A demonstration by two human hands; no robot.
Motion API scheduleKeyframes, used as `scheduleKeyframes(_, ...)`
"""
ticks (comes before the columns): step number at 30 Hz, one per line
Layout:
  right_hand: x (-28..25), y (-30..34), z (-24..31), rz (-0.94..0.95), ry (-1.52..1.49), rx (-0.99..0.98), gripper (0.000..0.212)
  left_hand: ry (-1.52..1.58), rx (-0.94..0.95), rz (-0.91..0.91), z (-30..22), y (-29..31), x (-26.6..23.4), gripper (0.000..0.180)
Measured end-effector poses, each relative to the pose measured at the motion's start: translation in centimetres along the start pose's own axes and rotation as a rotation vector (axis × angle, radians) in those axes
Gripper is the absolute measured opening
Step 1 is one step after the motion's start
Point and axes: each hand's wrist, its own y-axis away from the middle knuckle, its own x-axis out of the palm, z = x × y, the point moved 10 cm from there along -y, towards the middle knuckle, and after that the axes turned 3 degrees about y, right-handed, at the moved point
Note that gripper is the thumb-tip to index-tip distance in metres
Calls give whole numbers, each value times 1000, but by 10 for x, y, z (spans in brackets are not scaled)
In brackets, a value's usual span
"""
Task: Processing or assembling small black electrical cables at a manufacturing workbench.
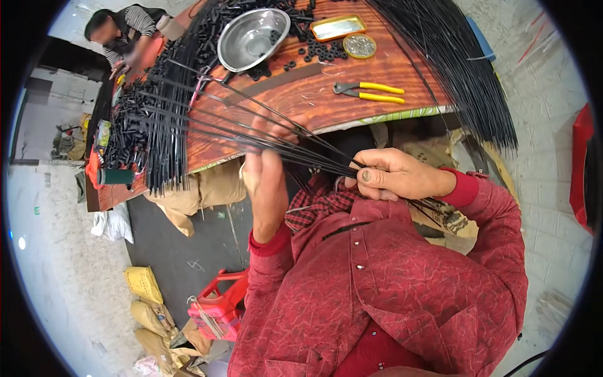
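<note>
Honestly, at that table (391, 63), looks like the rods (319, 161) are at the gathering stage, fanned over its near edge, with the right hand (402, 176) pinching them where they bunch and the left hand (269, 176) blurred beside them, so I can't tell if it's gripping. Next move probably calls for a firm pinch, but the black heap (129, 110) crowds the fanned ends; bowl (235, 45), pliers (380, 87) and rings (321, 51) sit beyond the hands.
</note>
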Motion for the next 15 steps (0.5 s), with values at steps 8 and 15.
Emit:
scheduleKeyframes(8, 9, 34, -48, 14, -203, 142, 35, 45, -178, 187, 39, 28, 33, 54)
scheduleKeyframes(15, -38, 1, -135, -305, -239, 208, 30, -520, -339, -55, 130, 21, -56, 42)
